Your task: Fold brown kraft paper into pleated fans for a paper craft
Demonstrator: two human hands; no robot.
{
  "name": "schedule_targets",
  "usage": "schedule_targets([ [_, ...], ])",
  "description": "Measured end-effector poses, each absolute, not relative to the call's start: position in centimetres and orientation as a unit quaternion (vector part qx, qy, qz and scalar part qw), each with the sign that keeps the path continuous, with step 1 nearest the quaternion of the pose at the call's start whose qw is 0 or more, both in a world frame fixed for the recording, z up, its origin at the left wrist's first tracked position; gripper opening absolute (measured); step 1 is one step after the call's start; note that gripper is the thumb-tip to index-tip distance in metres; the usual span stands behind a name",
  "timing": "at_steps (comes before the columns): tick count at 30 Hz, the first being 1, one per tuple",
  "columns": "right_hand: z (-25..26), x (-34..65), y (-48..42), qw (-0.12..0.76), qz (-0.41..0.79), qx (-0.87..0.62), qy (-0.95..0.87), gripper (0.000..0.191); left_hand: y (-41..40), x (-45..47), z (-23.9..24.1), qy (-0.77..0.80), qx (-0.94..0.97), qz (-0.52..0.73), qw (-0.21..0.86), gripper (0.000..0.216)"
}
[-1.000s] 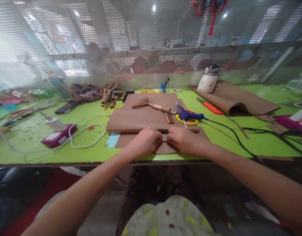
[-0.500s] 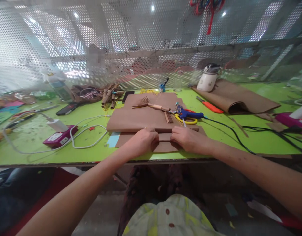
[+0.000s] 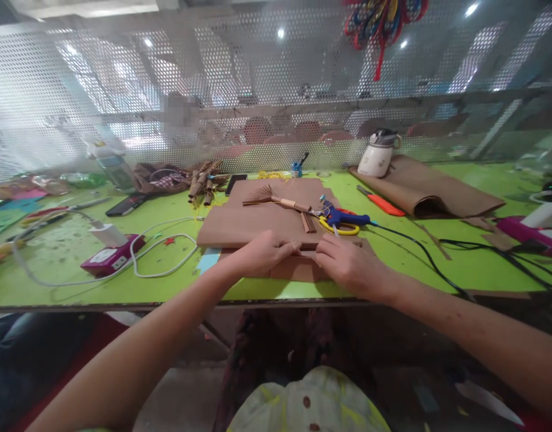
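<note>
A narrow brown paper strip (image 3: 306, 255) stretches between my hands, close to the table's front edge. My left hand (image 3: 266, 251) is closed, its thumb and fingers pinching the strip's left part. My right hand (image 3: 348, 261) pinches the other end, its fingers curled and partly hiding the paper. Just beyond them lies a folded sheet of brown kraft paper (image 3: 240, 225). On it rest a small broom-like piece with a fringed end (image 3: 280, 199) and some short brown strips (image 3: 308, 223). A blue glue gun (image 3: 348, 216) and yellow-handled scissors (image 3: 345, 230) lie beyond my right hand.
An orange box cutter (image 3: 384, 204), a white flask (image 3: 375, 157) and rolled brown paper (image 3: 442, 192) are at the back right. At left are a purple power strip (image 3: 109, 257) with a white cable, a phone (image 3: 126, 204) and bundled brown rolls (image 3: 203, 185).
My hands have come closer together, with the left fingers reaching further right along the strip. The view has tilted slightly upward. The tools on the table have stayed put.
</note>
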State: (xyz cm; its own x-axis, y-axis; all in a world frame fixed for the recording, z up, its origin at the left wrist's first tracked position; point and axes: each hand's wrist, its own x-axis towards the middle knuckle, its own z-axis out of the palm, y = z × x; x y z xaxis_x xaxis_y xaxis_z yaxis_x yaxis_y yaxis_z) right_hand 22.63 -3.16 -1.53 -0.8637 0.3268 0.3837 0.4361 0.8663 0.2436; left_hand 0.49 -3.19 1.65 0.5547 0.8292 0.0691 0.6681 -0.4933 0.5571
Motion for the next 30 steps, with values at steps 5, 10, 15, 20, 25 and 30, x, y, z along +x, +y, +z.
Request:
schedule_targets([
  [5, -1.2, 22.6, -3.6, 0.169, -0.184, -0.200, -0.947, 0.023, -3.6, 0.8, 1.6, 0.443, 0.802, 0.133, 0.378, 0.047],
  [10, -1.4, 22.4, -4.1, 0.187, -0.172, -0.202, -0.946, 0.026, -3.9, 0.4, 0.4, 0.460, 0.758, 0.174, 0.429, 0.044],
  [15, -1.1, 22.2, -4.1, 0.286, -0.019, -0.255, -0.923, 0.015, -4.5, 0.6, 0.6, 0.468, 0.744, 0.173, 0.445, 0.042],
  [20, 0.3, 21.3, -4.4, 0.303, 0.150, -0.327, -0.883, 0.011, -5.3, 1.2, 1.2, 0.481, 0.771, 0.176, 0.377, 0.037],
  [25, 0.7, 20.9, -4.2, 0.296, 0.238, -0.373, -0.846, 0.009, -6.2, 1.5, 1.1, 0.460, 0.819, 0.190, 0.284, 0.030],
  [30, 0.0, 21.8, -3.4, 0.283, 0.256, -0.324, -0.865, 0.010, -6.8, 1.4, 0.6, 0.432, 0.853, 0.214, 0.198, 0.023],
])
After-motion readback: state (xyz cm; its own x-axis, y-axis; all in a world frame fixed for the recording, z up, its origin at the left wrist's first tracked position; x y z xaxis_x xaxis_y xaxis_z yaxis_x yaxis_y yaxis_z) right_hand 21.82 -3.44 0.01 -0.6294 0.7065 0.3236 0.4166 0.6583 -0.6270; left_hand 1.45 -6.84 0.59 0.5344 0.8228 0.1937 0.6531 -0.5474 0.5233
